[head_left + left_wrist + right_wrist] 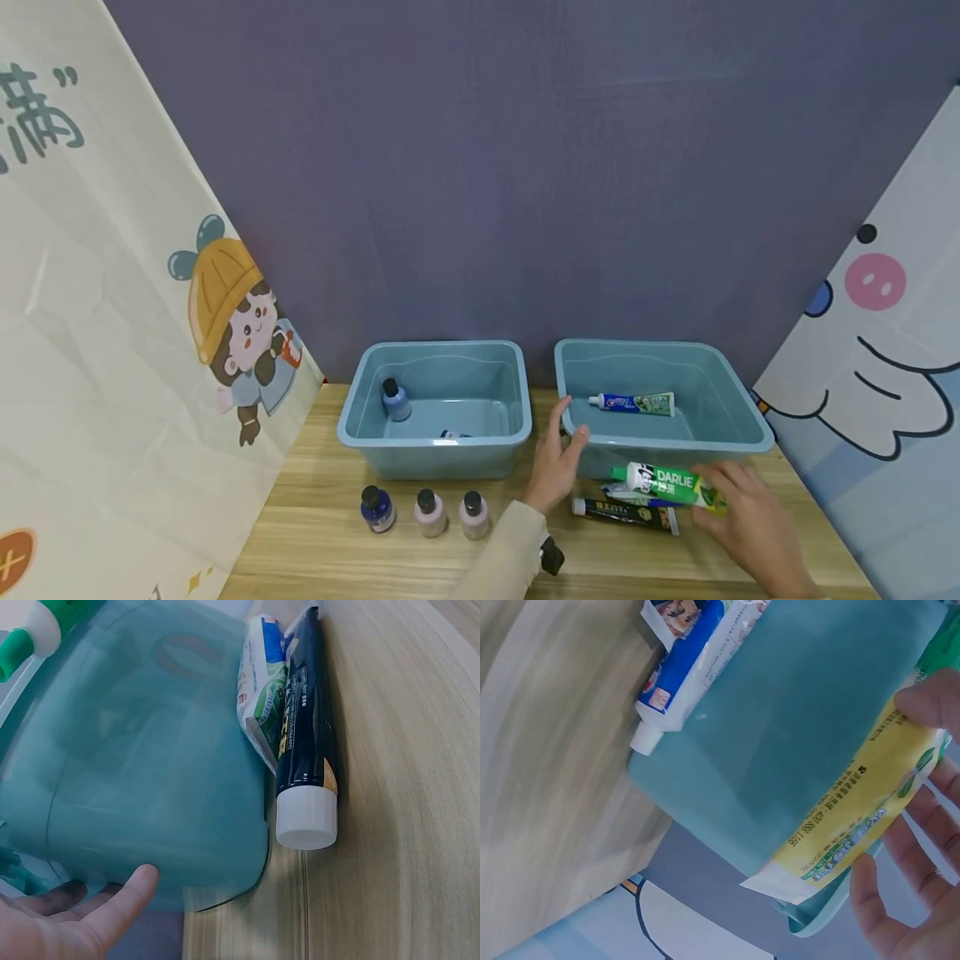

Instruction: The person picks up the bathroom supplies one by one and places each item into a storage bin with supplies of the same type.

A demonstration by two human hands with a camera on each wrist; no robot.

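Observation:
My right hand point(750, 517) pinches a green and yellow Darlie toothpaste tube point(667, 482) by its yellow tail end, its green cap pointing left. In the right wrist view the yellow back of the tube point(847, 802) lies between thumb and fingers, in front of the right-hand blue bin point(742, 735). With fingers spread, my left hand point(555, 458) rests at the near left corner of that bin point(660, 446). Below the held tube, a black toothpaste tube point(626, 514) with a white cap and a blue-white tube point(262, 682) lie on the table against the bin.
Inside the right bin lies a Crest tube point(636, 404). The left bin point(442, 458) holds a light blue bottle point(396, 400) and a partly hidden item. A dark blue bottle point(377, 509) and two pale pink bottles point(431, 513) stand before it. A grey-purple wall point(465, 183) rises behind.

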